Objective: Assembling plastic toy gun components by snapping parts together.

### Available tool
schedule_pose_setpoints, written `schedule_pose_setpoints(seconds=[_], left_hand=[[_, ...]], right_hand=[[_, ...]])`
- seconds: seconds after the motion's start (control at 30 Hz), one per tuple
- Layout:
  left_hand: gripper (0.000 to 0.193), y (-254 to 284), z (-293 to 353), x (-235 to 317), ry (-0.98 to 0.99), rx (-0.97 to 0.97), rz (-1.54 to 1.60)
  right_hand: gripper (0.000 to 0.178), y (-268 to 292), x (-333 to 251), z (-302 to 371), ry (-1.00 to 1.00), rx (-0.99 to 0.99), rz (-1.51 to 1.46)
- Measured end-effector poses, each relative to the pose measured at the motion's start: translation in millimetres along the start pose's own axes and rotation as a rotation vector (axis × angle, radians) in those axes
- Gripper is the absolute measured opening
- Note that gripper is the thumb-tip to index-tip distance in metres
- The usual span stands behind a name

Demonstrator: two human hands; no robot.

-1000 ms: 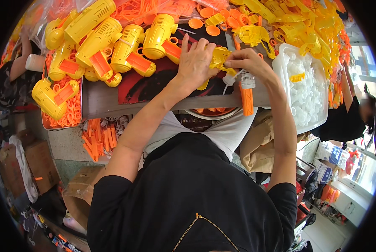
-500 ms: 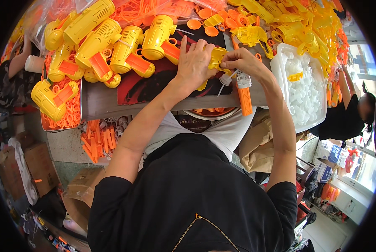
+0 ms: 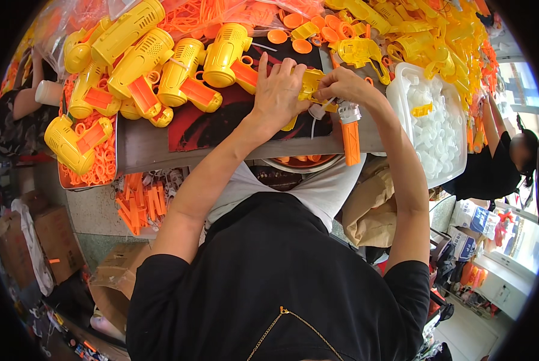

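Observation:
My left hand (image 3: 278, 93) is wrapped over a yellow plastic toy shell (image 3: 310, 83) on the mat, index finger stretched out ahead. Just right of it, my right hand (image 3: 346, 86) is closed in a pinch at the shell's edge; its fingertips hide what they hold, if anything. Beneath the right hand a white round cap (image 3: 317, 112) with a thin white tube shows beside the shell. A clear and grey plastic fitting (image 3: 348, 112) joins an orange handle (image 3: 351, 143), which sticks out past the table's near edge under my right wrist.
Several yellow toy bodies with orange handles (image 3: 142, 60) stand at left. A white tub (image 3: 462, 141) of translucent parts is at right. Yellow shells (image 3: 426, 45) pile up behind it. Orange discs (image 3: 277, 37) lie at the back. Other people's arms (image 3: 492, 123) show at both sides.
The right hand has shifted slightly left along the shell. The white cap moved up and left, its tube now hanging more upright. The orange handle swung a little. The left hand stays in place.

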State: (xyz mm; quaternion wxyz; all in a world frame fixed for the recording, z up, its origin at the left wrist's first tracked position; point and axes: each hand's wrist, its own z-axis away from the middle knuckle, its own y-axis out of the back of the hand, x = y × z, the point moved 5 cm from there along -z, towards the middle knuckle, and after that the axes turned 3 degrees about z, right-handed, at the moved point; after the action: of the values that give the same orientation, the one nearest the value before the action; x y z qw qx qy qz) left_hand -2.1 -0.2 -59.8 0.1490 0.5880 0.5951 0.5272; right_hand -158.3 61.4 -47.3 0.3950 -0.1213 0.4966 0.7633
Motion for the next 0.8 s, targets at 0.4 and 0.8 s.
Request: schedule_pose_setpoints(seconds=[0.4,0.8], left_hand=[[0.066,7.2,-10.3,-4.2,-0.07,0.143,-0.081],[0.017,3.3,5.6,27.8,-0.269,0.185,-0.219]], right_hand=[[0.027,4.2,-11.2,34.5,0.488,0.556,0.363],[0.042,-56.2,58.2,134.6,0.027,0.956,0.375]])
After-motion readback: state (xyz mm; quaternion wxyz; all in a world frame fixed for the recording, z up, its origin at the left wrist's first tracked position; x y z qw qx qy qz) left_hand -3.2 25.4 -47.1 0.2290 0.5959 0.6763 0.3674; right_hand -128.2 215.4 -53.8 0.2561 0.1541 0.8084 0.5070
